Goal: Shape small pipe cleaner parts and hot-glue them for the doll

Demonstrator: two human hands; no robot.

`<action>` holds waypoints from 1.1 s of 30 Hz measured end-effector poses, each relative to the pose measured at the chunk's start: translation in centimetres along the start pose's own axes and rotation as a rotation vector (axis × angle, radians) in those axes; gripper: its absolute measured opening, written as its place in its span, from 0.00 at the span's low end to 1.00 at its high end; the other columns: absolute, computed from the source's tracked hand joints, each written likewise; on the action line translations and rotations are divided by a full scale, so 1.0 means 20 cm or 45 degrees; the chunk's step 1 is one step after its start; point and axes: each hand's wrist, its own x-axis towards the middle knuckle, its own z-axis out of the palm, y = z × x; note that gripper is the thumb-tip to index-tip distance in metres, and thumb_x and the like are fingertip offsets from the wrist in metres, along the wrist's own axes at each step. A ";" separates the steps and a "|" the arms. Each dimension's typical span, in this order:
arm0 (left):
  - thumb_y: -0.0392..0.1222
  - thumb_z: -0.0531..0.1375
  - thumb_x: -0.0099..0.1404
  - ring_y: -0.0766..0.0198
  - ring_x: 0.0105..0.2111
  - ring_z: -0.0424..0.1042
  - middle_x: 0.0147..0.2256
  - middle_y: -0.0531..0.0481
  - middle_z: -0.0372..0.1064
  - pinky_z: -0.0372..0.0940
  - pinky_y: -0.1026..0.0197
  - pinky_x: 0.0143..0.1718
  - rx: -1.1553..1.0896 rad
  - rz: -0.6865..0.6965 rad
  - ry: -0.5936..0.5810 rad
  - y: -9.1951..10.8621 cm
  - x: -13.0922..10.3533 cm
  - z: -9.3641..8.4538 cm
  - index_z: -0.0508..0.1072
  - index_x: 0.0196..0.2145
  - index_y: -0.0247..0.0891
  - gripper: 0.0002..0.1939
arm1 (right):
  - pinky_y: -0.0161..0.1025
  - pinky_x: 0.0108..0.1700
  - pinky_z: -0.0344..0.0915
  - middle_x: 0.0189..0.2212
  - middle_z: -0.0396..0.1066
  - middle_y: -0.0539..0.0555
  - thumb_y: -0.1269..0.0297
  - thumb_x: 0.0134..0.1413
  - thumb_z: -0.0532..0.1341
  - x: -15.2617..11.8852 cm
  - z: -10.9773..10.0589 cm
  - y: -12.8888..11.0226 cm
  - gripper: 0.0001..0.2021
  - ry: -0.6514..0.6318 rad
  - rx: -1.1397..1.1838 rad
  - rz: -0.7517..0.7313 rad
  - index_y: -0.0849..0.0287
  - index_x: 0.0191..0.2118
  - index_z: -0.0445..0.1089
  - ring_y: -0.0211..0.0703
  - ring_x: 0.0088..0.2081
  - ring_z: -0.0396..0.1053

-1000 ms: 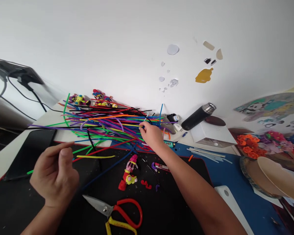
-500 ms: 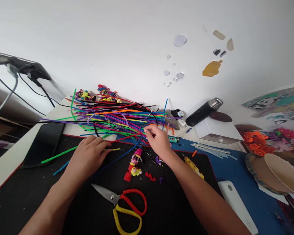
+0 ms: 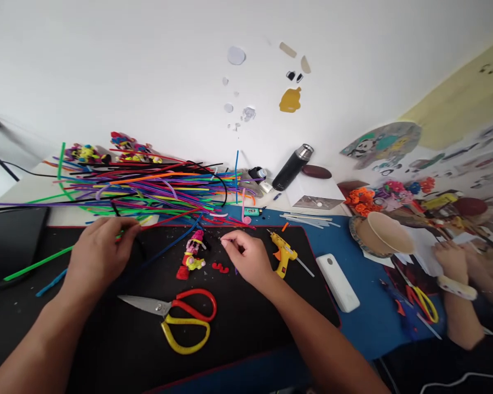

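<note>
One pipe cleaner (image 3: pixel 148 220), yellow, slender

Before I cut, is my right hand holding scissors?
No, the nearest scissors lie on the black mat, apart from your right hand.

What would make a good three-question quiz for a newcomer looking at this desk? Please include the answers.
1. What colours are the two handles of the scissors?
2. True or false: the small pink, red and yellow figure lies between the person's left hand and right hand.
3. Multiple choice: what does the yellow glue gun lie on?
A) the white box
B) the black mat
C) the heap of coloured stems

Key:
1. One red, one yellow.
2. True.
3. B.
</note>
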 end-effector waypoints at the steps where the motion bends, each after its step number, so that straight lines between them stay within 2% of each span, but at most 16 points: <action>1: 0.52 0.58 0.74 0.50 0.38 0.77 0.37 0.44 0.81 0.66 0.55 0.39 -0.033 -0.129 0.017 0.01 0.00 -0.01 0.77 0.39 0.43 0.13 | 0.38 0.34 0.63 0.23 0.72 0.48 0.53 0.69 0.61 -0.01 -0.04 0.02 0.14 0.043 -0.011 0.016 0.54 0.42 0.82 0.40 0.25 0.66; 3: 0.53 0.60 0.72 0.55 0.32 0.75 0.34 0.48 0.80 0.61 0.59 0.33 -0.089 -0.354 0.049 0.04 -0.01 -0.04 0.77 0.39 0.43 0.12 | 0.38 0.34 0.63 0.26 0.75 0.49 0.52 0.68 0.61 -0.01 -0.13 0.05 0.14 0.137 -0.041 0.049 0.54 0.42 0.81 0.42 0.28 0.69; 5: 0.51 0.60 0.72 0.59 0.29 0.73 0.30 0.51 0.77 0.59 0.62 0.31 -0.188 -0.468 0.077 0.08 -0.01 -0.07 0.76 0.37 0.43 0.11 | 0.39 0.33 0.62 0.27 0.76 0.50 0.52 0.68 0.61 -0.03 -0.21 0.08 0.15 0.179 -0.086 0.064 0.55 0.41 0.81 0.43 0.27 0.68; 9: 0.46 0.59 0.70 0.63 0.27 0.71 0.26 0.56 0.70 0.63 0.63 0.34 -0.481 -0.577 0.208 0.14 0.01 -0.09 0.74 0.40 0.40 0.08 | 0.39 0.34 0.62 0.30 0.78 0.51 0.52 0.69 0.61 -0.10 -0.33 0.12 0.14 0.170 -0.145 0.100 0.54 0.42 0.81 0.44 0.29 0.71; 11: 0.45 0.59 0.69 0.64 0.27 0.71 0.28 0.55 0.71 0.65 0.63 0.35 -0.577 -0.617 0.255 0.16 0.02 -0.10 0.75 0.45 0.39 0.11 | 0.39 0.34 0.61 0.29 0.77 0.50 0.54 0.70 0.61 -0.14 -0.35 0.12 0.13 0.126 -0.234 0.106 0.54 0.42 0.81 0.44 0.29 0.71; 13: 0.46 0.61 0.68 0.64 0.29 0.73 0.31 0.53 0.74 0.66 0.63 0.36 -0.609 -0.612 0.238 0.19 0.03 -0.11 0.77 0.50 0.39 0.15 | 0.39 0.34 0.60 0.28 0.77 0.49 0.56 0.70 0.62 -0.19 -0.36 0.13 0.11 0.055 -0.344 0.107 0.53 0.42 0.81 0.44 0.29 0.71; 16: 0.47 0.62 0.66 0.61 0.33 0.77 0.34 0.50 0.79 0.69 0.63 0.38 -0.564 -0.553 0.162 0.24 0.04 -0.12 0.80 0.52 0.39 0.19 | 0.39 0.36 0.61 0.28 0.77 0.49 0.59 0.70 0.63 -0.22 -0.35 0.12 0.09 -0.027 -0.450 0.109 0.52 0.44 0.81 0.45 0.30 0.72; 19: 0.50 0.63 0.66 0.59 0.34 0.79 0.34 0.50 0.81 0.69 0.62 0.36 -0.509 -0.486 0.116 0.29 0.06 -0.14 0.83 0.48 0.40 0.18 | 0.39 0.37 0.62 0.29 0.79 0.49 0.61 0.70 0.63 -0.22 -0.33 0.11 0.09 -0.058 -0.455 0.116 0.53 0.45 0.82 0.45 0.31 0.74; 22: 0.51 0.64 0.67 0.62 0.30 0.76 0.30 0.51 0.79 0.68 0.63 0.33 -0.585 -0.420 0.134 0.33 0.07 -0.15 0.83 0.44 0.39 0.15 | 0.39 0.37 0.63 0.29 0.79 0.49 0.61 0.70 0.64 -0.22 -0.28 0.10 0.08 -0.089 -0.437 0.099 0.52 0.46 0.82 0.45 0.31 0.75; 25: 0.48 0.65 0.68 0.67 0.24 0.70 0.27 0.53 0.74 0.65 0.65 0.28 -0.795 -0.362 0.142 0.36 0.05 -0.17 0.80 0.42 0.38 0.12 | 0.39 0.38 0.64 0.30 0.81 0.49 0.62 0.71 0.64 -0.25 -0.21 0.08 0.07 -0.138 -0.374 0.062 0.52 0.46 0.82 0.45 0.31 0.77; 28: 0.49 0.66 0.68 0.68 0.22 0.67 0.26 0.53 0.72 0.64 0.66 0.25 -0.878 -0.318 0.094 0.37 0.03 -0.18 0.78 0.40 0.38 0.11 | 0.38 0.41 0.67 0.35 0.84 0.50 0.62 0.71 0.66 -0.30 -0.12 0.04 0.07 -0.314 -0.321 -0.045 0.52 0.48 0.82 0.45 0.35 0.80; 30: 0.49 0.66 0.69 0.68 0.22 0.67 0.26 0.53 0.72 0.65 0.66 0.26 -0.866 -0.313 0.071 0.37 0.02 -0.18 0.78 0.40 0.39 0.11 | 0.39 0.44 0.69 0.43 0.86 0.52 0.62 0.72 0.66 -0.33 -0.06 0.01 0.08 -0.432 -0.340 -0.174 0.52 0.50 0.81 0.46 0.40 0.83; 33: 0.48 0.66 0.68 0.68 0.22 0.68 0.26 0.54 0.72 0.65 0.66 0.26 -0.848 -0.343 0.063 0.37 0.00 -0.19 0.78 0.40 0.38 0.11 | 0.39 0.47 0.70 0.48 0.86 0.54 0.61 0.75 0.63 -0.35 0.00 -0.03 0.09 -0.522 -0.394 -0.294 0.52 0.52 0.80 0.48 0.46 0.84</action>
